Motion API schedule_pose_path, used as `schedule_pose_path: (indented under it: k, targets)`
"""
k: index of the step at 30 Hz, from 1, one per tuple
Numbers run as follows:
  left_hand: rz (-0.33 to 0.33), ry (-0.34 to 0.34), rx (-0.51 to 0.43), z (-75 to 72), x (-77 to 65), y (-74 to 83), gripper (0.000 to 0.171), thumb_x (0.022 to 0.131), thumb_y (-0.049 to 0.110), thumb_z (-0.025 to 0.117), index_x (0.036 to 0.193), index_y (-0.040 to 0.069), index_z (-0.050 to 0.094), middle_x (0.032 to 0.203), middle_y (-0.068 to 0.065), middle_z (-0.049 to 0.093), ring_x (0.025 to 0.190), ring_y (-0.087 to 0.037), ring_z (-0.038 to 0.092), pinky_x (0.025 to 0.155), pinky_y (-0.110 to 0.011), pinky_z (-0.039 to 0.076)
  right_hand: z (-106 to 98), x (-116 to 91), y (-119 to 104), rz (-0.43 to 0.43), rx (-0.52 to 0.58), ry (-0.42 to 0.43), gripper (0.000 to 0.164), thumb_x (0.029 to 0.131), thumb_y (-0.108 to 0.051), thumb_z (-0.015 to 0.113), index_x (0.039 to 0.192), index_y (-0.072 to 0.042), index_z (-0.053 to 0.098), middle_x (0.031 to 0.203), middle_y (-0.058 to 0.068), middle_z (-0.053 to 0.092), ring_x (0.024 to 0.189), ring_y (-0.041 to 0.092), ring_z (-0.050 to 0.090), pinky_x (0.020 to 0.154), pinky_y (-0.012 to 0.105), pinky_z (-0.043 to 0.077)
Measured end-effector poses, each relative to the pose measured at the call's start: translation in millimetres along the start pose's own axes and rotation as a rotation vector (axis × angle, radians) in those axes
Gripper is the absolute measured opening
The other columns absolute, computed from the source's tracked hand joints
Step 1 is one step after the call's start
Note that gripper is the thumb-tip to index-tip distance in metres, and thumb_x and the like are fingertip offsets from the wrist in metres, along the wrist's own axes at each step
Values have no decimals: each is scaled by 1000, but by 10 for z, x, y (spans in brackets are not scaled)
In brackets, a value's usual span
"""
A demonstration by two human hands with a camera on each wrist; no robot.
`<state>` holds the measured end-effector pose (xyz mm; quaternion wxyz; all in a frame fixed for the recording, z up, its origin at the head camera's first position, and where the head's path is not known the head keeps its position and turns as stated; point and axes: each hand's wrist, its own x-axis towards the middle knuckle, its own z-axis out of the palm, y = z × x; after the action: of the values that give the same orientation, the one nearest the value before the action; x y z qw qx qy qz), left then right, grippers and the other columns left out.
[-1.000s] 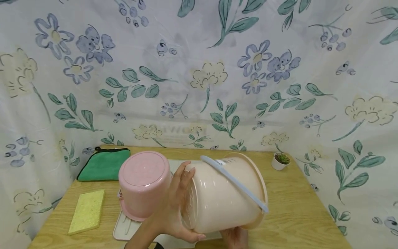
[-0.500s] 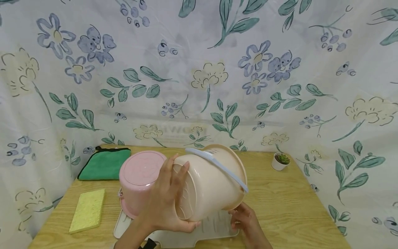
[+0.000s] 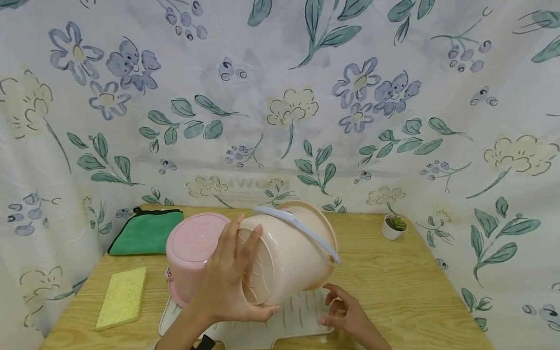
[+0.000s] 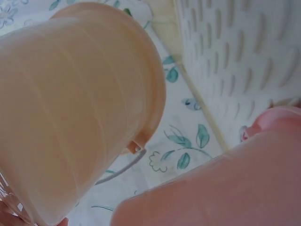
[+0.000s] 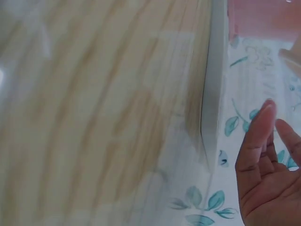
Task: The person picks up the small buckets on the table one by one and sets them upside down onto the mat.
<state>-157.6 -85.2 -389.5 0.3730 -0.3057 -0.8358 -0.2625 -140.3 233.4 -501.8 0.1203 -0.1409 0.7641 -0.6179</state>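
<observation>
A cream bucket (image 3: 290, 260) with a light blue handle (image 3: 302, 226) is held tilted above the white ridged drying tray (image 3: 302, 318), its mouth facing right and away. My left hand (image 3: 227, 279) grips it at the base, fingers over the top and thumb below. In the left wrist view, the bucket's side (image 4: 80, 103) fills the left part. Below the rim, my right hand (image 3: 350, 313) hovers by the tray's right end, fingers loosely bent and holding nothing. A pink bucket (image 3: 197, 238) stands upside down on the tray's left side, partly hidden behind my left hand.
A yellow sponge (image 3: 122, 297) lies on the wooden table (image 3: 411, 291) at the left. Behind it is a green zip pouch (image 3: 146, 232). A small potted succulent (image 3: 393, 227) stands at the back right. A flowered curtain (image 3: 280, 146) surrounds the table.
The cream bucket has moved left and slightly up in my left hand. My right hand has come out from beneath it and shifted right, away from the bucket.
</observation>
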Motion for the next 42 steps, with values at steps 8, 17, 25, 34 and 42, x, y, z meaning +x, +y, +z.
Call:
schedule_pose_path:
  k: [8, 17, 25, 34, 42]
  targets:
    - [-19, 7, 46, 12, 2, 24, 128, 47, 81, 73, 152, 17, 39, 156, -24, 29, 137, -43, 37, 88, -64, 49, -153, -18, 163, -182, -207, -69, 66, 83, -9, 79, 140, 5, 47, 94, 24, 51, 69, 3, 51, 60, 22, 49]
    - [-71, -33, 112, 32, -12, 65, 131, 45, 81, 74, 154, 20, 35, 155, -25, 28, 135, -45, 37, 92, -64, 47, -218, -45, 239, -278, -379, -112, 62, 84, -17, 80, 138, -2, 53, 87, 11, 53, 68, 17, 49, 58, 19, 44]
    - [-77, -33, 157, 55, -17, 89, 128, 47, 81, 72, 154, 21, 36, 153, -26, 31, 133, -45, 38, 91, -62, 48, -236, -74, 253, -155, -488, -75, 56, 87, -28, 76, 135, -5, 59, 85, -1, 47, 71, 1, 42, 59, 20, 39]
    - [-96, -67, 221, 75, -27, 136, 130, 46, 83, 69, 156, 24, 33, 153, -27, 30, 131, -48, 41, 87, -62, 51, -253, -72, 265, -94, -544, -44, 59, 85, -34, 78, 132, -3, 61, 84, -2, 46, 68, -1, 40, 57, 19, 39]
    - [-115, -105, 249, 137, -44, 191, 130, 47, 85, 68, 157, 27, 30, 152, -27, 31, 130, -48, 42, 80, -64, 51, -256, -69, 295, -145, -559, -18, 59, 82, -33, 80, 130, -5, 62, 84, -4, 47, 67, -2, 39, 57, 18, 40]
